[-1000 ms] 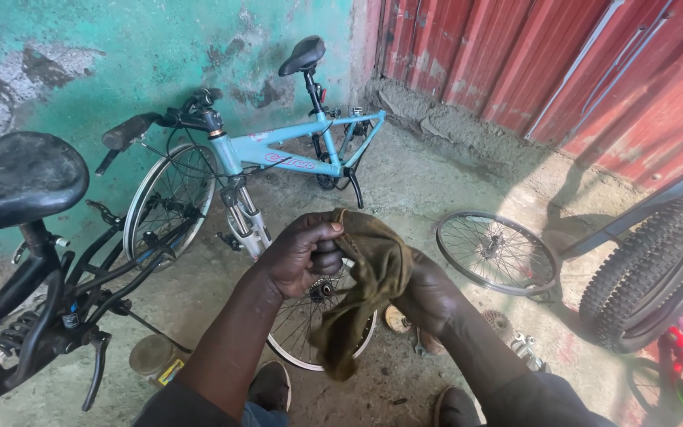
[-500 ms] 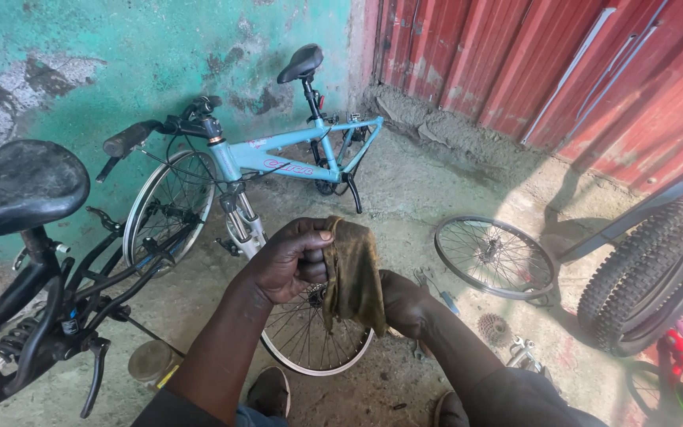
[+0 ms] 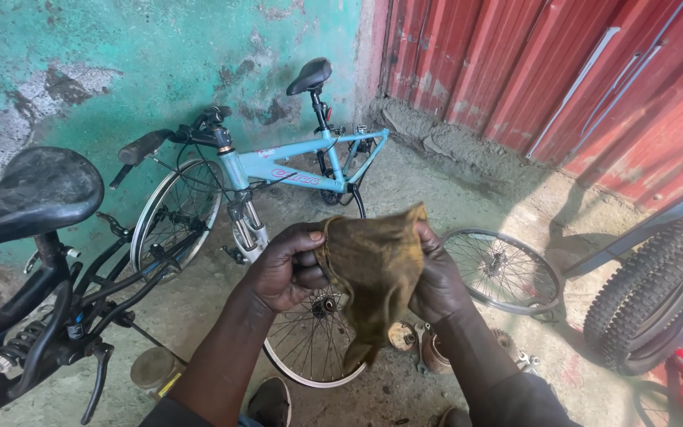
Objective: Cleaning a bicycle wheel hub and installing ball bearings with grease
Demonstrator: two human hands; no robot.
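Observation:
My left hand point(image 3: 286, 269) and my right hand point(image 3: 439, 277) both grip a dirty olive-brown rag point(image 3: 373, 273), held up between them at chest height. The rag hangs down from my fingers and hides whatever may be inside it. Below my hands a bare spoked bicycle wheel point(image 3: 310, 348) lies flat on the concrete floor, its hub just under the rag.
A light blue bicycle point(image 3: 278, 170) leans on the teal wall. A black bicycle with a large saddle point(image 3: 29, 194) stands at left. Another bare rim point(image 3: 503, 273) lies right, a knobby tyre point(image 3: 658, 292) beyond. Small parts point(image 3: 428, 348) and a tin point(image 3: 152, 372) lie on the floor.
The rag was bunched around a dark part in my left hand; now both hands have spread it out and raised it. My right hand has come up onto the rag's right edge.

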